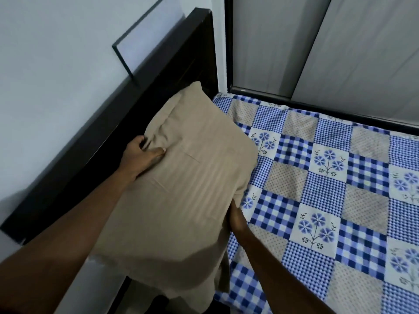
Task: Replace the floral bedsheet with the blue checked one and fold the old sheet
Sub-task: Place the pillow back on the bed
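A blue checked bedsheet point(322, 182) with flower squares and dotted beige squares lies spread flat over the bed. A beige pillow point(181, 189) is held over the head end of the bed, by the headboard. My left hand point(145, 152) pinches the pillow's left edge, thumb on top. My right hand point(235, 219) grips the pillow's right edge from underneath, mostly hidden by the fabric. No other sheet is in view.
A dark wooden headboard point(108, 141) runs along the grey wall on the left. A framed panel point(140, 39) hangs above it. Grey sliding wardrobe doors point(340, 46) with a dark bottom track border the bed's far side.
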### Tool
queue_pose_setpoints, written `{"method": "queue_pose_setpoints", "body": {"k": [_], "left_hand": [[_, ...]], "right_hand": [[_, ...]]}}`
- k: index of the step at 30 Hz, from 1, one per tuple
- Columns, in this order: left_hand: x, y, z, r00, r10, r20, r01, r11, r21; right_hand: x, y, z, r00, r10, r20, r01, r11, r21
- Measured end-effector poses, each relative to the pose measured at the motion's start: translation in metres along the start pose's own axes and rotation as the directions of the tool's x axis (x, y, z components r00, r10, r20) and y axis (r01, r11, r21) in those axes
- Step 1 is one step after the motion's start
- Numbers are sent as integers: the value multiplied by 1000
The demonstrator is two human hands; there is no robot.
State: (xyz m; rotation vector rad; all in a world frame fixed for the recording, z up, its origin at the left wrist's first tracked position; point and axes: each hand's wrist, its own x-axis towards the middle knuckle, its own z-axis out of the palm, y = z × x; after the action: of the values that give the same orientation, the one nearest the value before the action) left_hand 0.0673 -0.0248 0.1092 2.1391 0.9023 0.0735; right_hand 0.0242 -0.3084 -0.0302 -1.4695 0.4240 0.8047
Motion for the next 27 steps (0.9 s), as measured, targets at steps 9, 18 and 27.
{"method": "queue_pose_setpoints", "body": {"k": [9, 18, 27], "left_hand": [[30, 78, 46, 988, 133, 80, -131, 991, -26], [171, 129, 116, 976, 178, 123, -159, 975, -154], [307, 134, 184, 980, 47, 195, -47, 999, -3]], "right_hand": [[26, -54, -59, 987, -35, -159, 60, 986, 158], [138, -154, -82, 944, -118, -309, 206, 940, 271], [280, -183, -69, 956, -86, -280, 97, 995, 28]]}}
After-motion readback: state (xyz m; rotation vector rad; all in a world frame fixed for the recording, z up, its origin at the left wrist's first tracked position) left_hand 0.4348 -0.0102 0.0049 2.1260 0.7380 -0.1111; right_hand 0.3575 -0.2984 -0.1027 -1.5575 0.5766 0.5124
